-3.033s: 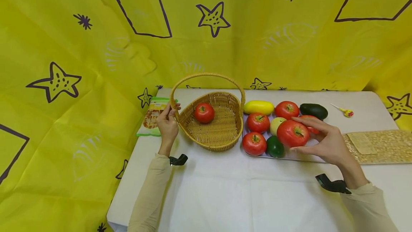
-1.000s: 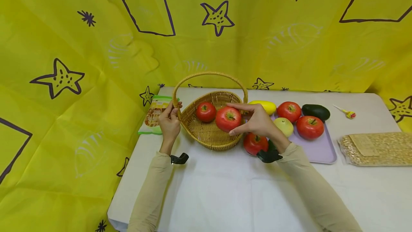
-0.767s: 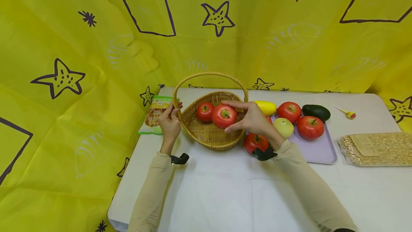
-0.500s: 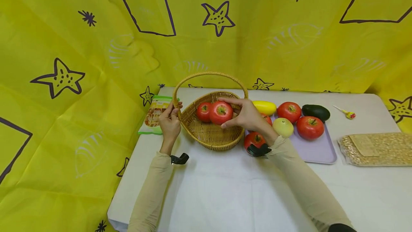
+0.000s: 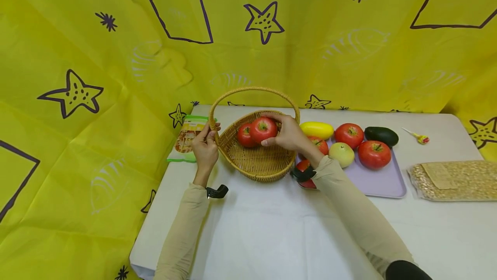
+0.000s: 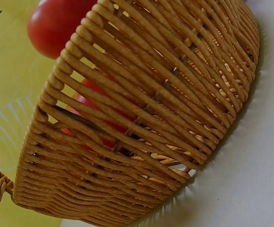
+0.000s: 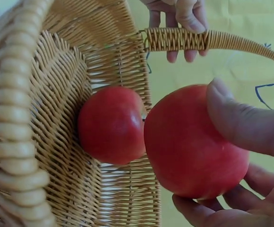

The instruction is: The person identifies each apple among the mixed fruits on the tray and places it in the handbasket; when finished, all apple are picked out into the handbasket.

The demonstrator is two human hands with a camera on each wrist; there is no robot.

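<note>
A wicker basket (image 5: 256, 165) with a tall arched handle stands on the white table. My left hand (image 5: 204, 148) grips the left foot of that handle; its fingers and thumb wrap it in the right wrist view. One red apple (image 7: 112, 125) lies inside the basket at the left. My right hand (image 5: 289, 133) holds a second red apple (image 5: 263, 129) between thumb and fingers, over the basket's opening. In the left wrist view this held apple (image 6: 59, 26) shows above the woven rim, apart from the basket wall.
Right of the basket, a lilac tray (image 5: 382, 180) carries several red apples, a yellow oblong fruit (image 5: 317, 130), a pale round fruit (image 5: 341, 155) and a dark green oblong one (image 5: 381, 136). Beyond lie a lollipop (image 5: 417, 136) and a bag of grain (image 5: 458, 180). A green-edged packet (image 5: 186, 140) lies left.
My right hand has taken the red apple from above the tray leftward to over the basket, then a little farther left and back. The left hand stays on the handle.
</note>
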